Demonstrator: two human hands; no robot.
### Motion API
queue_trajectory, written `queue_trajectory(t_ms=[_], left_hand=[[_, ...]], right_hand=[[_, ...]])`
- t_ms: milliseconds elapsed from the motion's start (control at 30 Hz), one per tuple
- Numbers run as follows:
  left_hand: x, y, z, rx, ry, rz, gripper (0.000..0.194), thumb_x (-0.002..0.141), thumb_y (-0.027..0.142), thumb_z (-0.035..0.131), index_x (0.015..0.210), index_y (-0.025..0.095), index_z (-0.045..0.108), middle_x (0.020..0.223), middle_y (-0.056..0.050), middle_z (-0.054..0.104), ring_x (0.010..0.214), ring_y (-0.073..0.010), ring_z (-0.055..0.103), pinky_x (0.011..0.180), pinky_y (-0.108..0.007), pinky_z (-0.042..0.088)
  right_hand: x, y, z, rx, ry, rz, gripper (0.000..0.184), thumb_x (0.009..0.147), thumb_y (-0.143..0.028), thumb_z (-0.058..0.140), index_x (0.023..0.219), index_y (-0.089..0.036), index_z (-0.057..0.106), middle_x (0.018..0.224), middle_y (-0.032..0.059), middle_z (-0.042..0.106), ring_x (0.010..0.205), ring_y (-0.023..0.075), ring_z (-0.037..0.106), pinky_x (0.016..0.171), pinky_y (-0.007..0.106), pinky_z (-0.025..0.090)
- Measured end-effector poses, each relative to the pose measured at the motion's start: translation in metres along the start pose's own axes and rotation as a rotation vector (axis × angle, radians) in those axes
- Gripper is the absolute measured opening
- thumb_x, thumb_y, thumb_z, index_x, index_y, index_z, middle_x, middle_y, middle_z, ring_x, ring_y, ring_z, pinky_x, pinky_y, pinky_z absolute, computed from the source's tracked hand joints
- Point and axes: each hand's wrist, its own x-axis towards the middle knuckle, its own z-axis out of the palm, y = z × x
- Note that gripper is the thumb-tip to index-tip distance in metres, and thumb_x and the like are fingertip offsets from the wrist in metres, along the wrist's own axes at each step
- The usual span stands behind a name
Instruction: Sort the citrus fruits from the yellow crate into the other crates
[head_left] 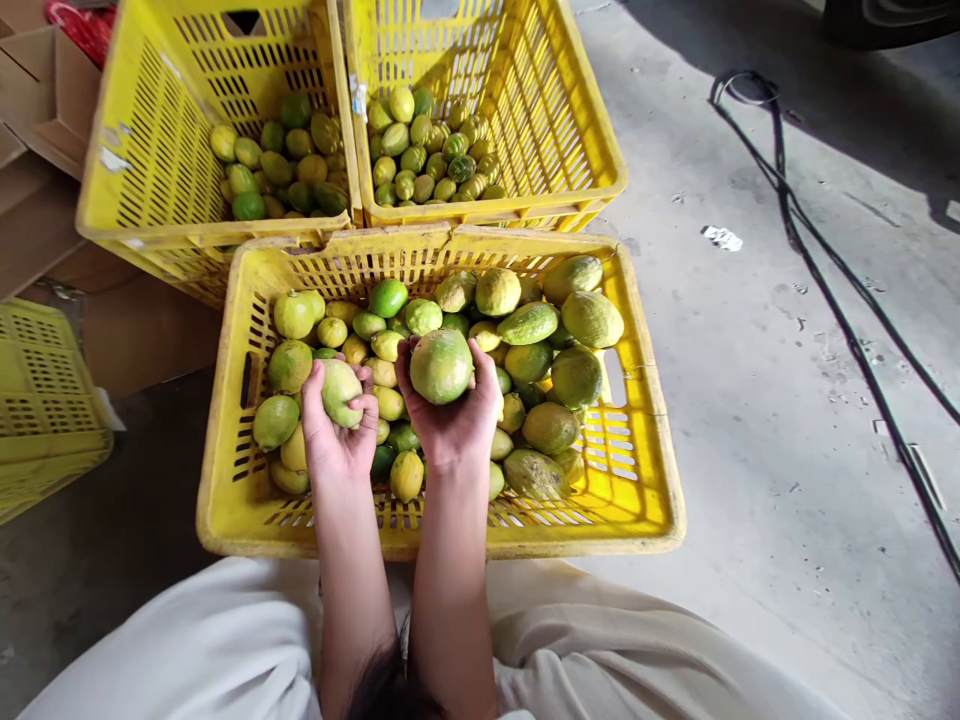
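Note:
My left hand [341, 435] is closed around a pale green lemon [341, 388], with the fingers wrapped over its right side. Beside it, my right hand [456, 425] cups a larger round green lemon [441, 366] from below, thumb and fingers on its sides. Both hands are over the near yellow crate [442, 548], apart from each other. Many green and yellow lemons of mixed sizes fill that crate's floor, among them a bright green one [388, 297] and a big pale one [592, 319]. My hands and forearms hide some of the fruit below.
Behind stand two more yellow crates, the left one [135, 225] and the right one [600, 190], holding smaller green fruit. Cardboard [139, 325] and another yellow crate [49, 400] are at left. A black cable [840, 310] runs over the concrete floor [750, 480]; a tire [892, 20] shows top right.

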Motion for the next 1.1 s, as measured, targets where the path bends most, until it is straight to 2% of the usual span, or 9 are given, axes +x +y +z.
queue_trajectory(t_ms=[67, 167, 300, 400, 567, 667, 767, 900, 1100], left_hand=[[-0.001, -0.001, 0.002, 0.000, 0.020, 0.010, 0.018, 0.098, 0.034, 0.066, 0.088, 0.019, 0.062, 0.078, 0.000, 0.056, 0.067, -0.0057, 0.062, 0.045, -0.005, 0.041], [-0.001, -0.002, 0.004, -0.037, 0.036, -0.035, 0.030, 0.101, 0.043, 0.059, 0.086, 0.017, 0.061, 0.079, -0.001, 0.056, 0.066, -0.0061, 0.060, 0.050, -0.007, 0.047], [0.001, -0.001, 0.002, -0.028, 0.056, -0.035, 0.041, 0.104, 0.051, 0.046, 0.087, 0.017, 0.061, 0.076, -0.002, 0.059, 0.062, -0.0079, 0.059, 0.050, -0.012, 0.050], [0.003, -0.001, 0.000, 0.018, 0.030, -0.013, 0.037, 0.103, 0.049, 0.048, 0.088, 0.018, 0.061, 0.074, -0.001, 0.060, 0.060, -0.0089, 0.059, 0.047, -0.013, 0.047], [0.001, -0.003, -0.001, 0.022, 0.010, 0.008, 0.025, 0.098, 0.041, 0.061, 0.086, 0.019, 0.060, 0.073, 0.001, 0.061, 0.060, -0.0077, 0.060, 0.045, -0.012, 0.045], [0.000, -0.005, -0.001, 0.015, -0.001, 0.040, 0.008, 0.091, 0.021, 0.066, 0.087, 0.019, 0.060, 0.079, 0.000, 0.064, 0.065, -0.0070, 0.063, 0.053, -0.012, 0.050], [0.002, -0.007, -0.002, -0.020, -0.008, 0.048, 0.001, 0.089, 0.017, 0.062, 0.090, 0.018, 0.062, 0.084, -0.002, 0.066, 0.073, -0.0100, 0.067, 0.066, -0.019, 0.059], [0.004, -0.006, -0.001, -0.009, -0.002, 0.022, 0.019, 0.098, 0.034, 0.058, 0.086, 0.020, 0.064, 0.073, 0.000, 0.059, 0.063, -0.0108, 0.059, 0.060, -0.021, 0.057], [0.003, -0.007, 0.004, 0.080, 0.085, -0.052, 0.034, 0.106, 0.042, 0.046, 0.098, 0.019, 0.070, 0.083, -0.004, 0.067, 0.066, -0.0112, 0.065, 0.059, -0.019, 0.057]], right_hand=[[-0.002, -0.001, 0.001, -0.010, 0.062, -0.036, 0.025, 0.087, -0.051, 0.067, 0.093, -0.026, 0.066, 0.085, 0.0000, 0.075, 0.079, 0.0188, 0.074, 0.066, 0.035, 0.068], [-0.002, -0.001, 0.002, -0.021, 0.080, -0.095, 0.021, 0.086, -0.049, 0.071, 0.087, -0.030, 0.064, 0.078, -0.0039, 0.071, 0.067, 0.0161, 0.069, 0.056, 0.030, 0.064], [-0.001, -0.002, 0.002, -0.041, 0.059, -0.007, 0.021, 0.086, -0.048, 0.069, 0.085, -0.027, 0.065, 0.076, -0.0032, 0.070, 0.064, 0.0161, 0.069, 0.057, 0.032, 0.064], [-0.003, -0.004, 0.005, -0.055, 0.104, 0.013, 0.023, 0.088, -0.049, 0.065, 0.089, -0.026, 0.067, 0.082, -0.0014, 0.073, 0.072, 0.0172, 0.072, 0.063, 0.034, 0.066], [-0.008, -0.006, 0.010, -0.051, 0.141, 0.040, 0.044, 0.095, -0.067, 0.051, 0.084, -0.026, 0.063, 0.070, -0.0024, 0.068, 0.057, 0.0159, 0.067, 0.057, 0.035, 0.066], [-0.006, -0.004, 0.006, -0.032, 0.099, -0.011, 0.037, 0.092, -0.063, 0.062, 0.085, -0.027, 0.061, 0.072, -0.0024, 0.068, 0.061, 0.0169, 0.070, 0.058, 0.035, 0.067], [-0.001, -0.001, 0.001, -0.046, -0.003, -0.130, 0.029, 0.082, -0.053, 0.078, 0.089, -0.031, 0.061, 0.082, -0.0018, 0.072, 0.079, 0.0215, 0.075, 0.065, 0.041, 0.070], [0.001, 0.002, -0.004, -0.040, -0.040, -0.157, 0.029, 0.076, -0.045, 0.083, 0.088, -0.031, 0.061, 0.088, -0.0024, 0.074, 0.092, 0.0226, 0.077, 0.074, 0.044, 0.072], [0.003, 0.002, -0.007, -0.066, 0.091, -0.101, 0.027, 0.086, -0.054, 0.071, 0.092, -0.028, 0.067, 0.086, -0.0024, 0.075, 0.083, 0.0183, 0.076, 0.073, 0.036, 0.069]])
